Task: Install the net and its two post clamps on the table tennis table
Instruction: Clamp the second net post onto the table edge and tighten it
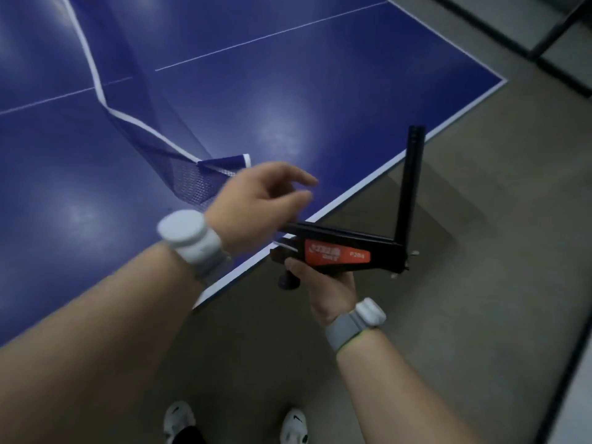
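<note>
Head view: our right hand [323, 283] grips the post clamp [339, 248] from below, at the table edge [352, 190]; arm lies across the edge, post upright. Left hand [256, 203] hovers loosely open, empty. Net [189, 181] slack on the table just beyond. We can't see the jaw engagement.

A blue table [288, 91] with white edge lines and a thin white centre line fills the upper left. A slack blue net [150, 136] with a white top band lies crumpled on it, trailing from 11 o'clock toward the near edge. Grey floor [480, 251] lies beyond.
</note>
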### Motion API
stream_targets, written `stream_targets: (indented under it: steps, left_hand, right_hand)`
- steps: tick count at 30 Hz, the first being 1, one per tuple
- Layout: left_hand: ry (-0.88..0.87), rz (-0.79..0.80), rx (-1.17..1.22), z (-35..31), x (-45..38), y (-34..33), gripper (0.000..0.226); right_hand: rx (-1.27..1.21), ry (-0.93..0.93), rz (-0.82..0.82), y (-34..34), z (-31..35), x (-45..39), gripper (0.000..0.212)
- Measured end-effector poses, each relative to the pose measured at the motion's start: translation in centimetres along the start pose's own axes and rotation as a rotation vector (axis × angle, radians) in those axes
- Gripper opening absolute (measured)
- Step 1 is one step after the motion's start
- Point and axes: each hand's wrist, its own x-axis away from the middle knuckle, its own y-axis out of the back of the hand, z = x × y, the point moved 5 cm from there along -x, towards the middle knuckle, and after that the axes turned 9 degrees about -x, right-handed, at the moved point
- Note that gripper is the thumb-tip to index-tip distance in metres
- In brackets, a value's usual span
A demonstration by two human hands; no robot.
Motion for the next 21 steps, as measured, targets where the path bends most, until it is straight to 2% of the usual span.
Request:
stream_targets:
  steps: [2,4,7,9,11,15,17,21]
  left_hand:
    - [0.06,-0.028,0.02,2.2,-1.4,3.0,0.019]
    - [0.083,0.051,-0.05,4.7,-2.3,4.5,0.02]
    - [0.059,0.195,-0.143,7.8,-2.5,3.7,0.027]
    - [-0.033,0.299,-0.22,9.7,-2.2,1.5,0.036]
    - [-0.101,0.276,-0.285,11.0,-2.1,0.7,0.042]
    - [-0.09,0.14,-0.423,16.0,-4.7,1.3,0.043]
    - [-0.15,0.149,-0.522,18.2,-5.8,1.0,0.041]
    - [-0.316,0.157,-0.74,21.9,-7.6,-0.7,0.035]
  right_hand:
    - [-0.156,-0.014,0.021,-0.1,0.2,0.8,0.052]
    - [-0.389,-0.054,0.091,-1.4,0.0,1.2,0.067]
    - [-0.502,-0.06,0.108,-2.7,-1.2,1.1,0.075]
    - [-0.516,-0.031,0.02,-2.2,-3.6,0.6,0.073]
    - [-0.492,0.0,-0.072,-1.4,-4.9,-0.2,0.072]
    - [-0.507,0.05,-0.196,1.8,-10.1,-3.3,0.102]
    - [-0.495,0.059,-0.219,3.0,-12.9,-4.8,0.098]
    - [-0.399,0.111,-0.259,4.3,-18.7,-8.4,0.054]
